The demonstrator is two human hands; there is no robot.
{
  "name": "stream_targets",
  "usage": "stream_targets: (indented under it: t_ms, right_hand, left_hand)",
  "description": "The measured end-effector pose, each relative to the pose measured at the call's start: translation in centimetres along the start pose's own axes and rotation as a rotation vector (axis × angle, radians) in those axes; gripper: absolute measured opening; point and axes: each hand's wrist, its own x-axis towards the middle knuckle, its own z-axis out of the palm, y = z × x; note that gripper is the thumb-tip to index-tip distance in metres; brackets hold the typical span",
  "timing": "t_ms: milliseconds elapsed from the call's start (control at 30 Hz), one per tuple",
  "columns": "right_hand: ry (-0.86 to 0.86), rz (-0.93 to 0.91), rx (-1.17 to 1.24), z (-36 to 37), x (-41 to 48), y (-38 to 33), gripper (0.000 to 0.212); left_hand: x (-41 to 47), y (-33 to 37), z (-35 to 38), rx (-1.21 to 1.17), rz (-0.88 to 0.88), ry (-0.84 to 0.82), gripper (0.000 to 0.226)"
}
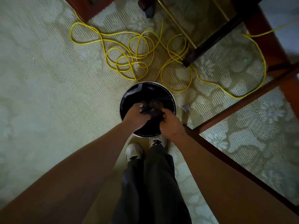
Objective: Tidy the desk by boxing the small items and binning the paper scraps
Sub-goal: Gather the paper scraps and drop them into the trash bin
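Forearms converge at frame centre, where the left hand (135, 116) and right hand (171, 125) each clench their fingers on a dark crumpled wad of paper scraps (148, 110) — held over the bin (134, 92), not yet dropped. The wad's long axis runs left to right between the hands, with no clear pointing end. Binning looks nearly done — one stray scrap (185, 108) lies on the carpet (48, 94) just right of the bin. Boxing can't be judged. A yellow cable (129, 62) coils above.
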Motion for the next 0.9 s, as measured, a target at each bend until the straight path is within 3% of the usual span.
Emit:
stream_targets:
  t_ms: [200,367,567,900]
  right_hand:
    - [0.022,-0.025,0.024,-0.9,-1.8,-1.0,0.045]
    - [0.065,-0.042,0.049,-1.4,-3.4,-1.4,0.045]
    - [0.137,-0.064,0.1,-2.7,-8.2,-3.4,0.045]
    - [0.429,-0.107,0.156,-7.0,-27.7,-7.5,0.037]
  left_hand:
    - [-1.7,1.6,-0.9,0.011,0.067,0.056,0.035]
    - [-3.1,3.0,-1.3,-0.069,0.088,0.023,0.051]
    - [-7.8,4.4,-3.4,0.033,0.144,-0.01,0.06]
    - [-26.4,9.1,-8.3,0.329,0.409,0.018,0.04]
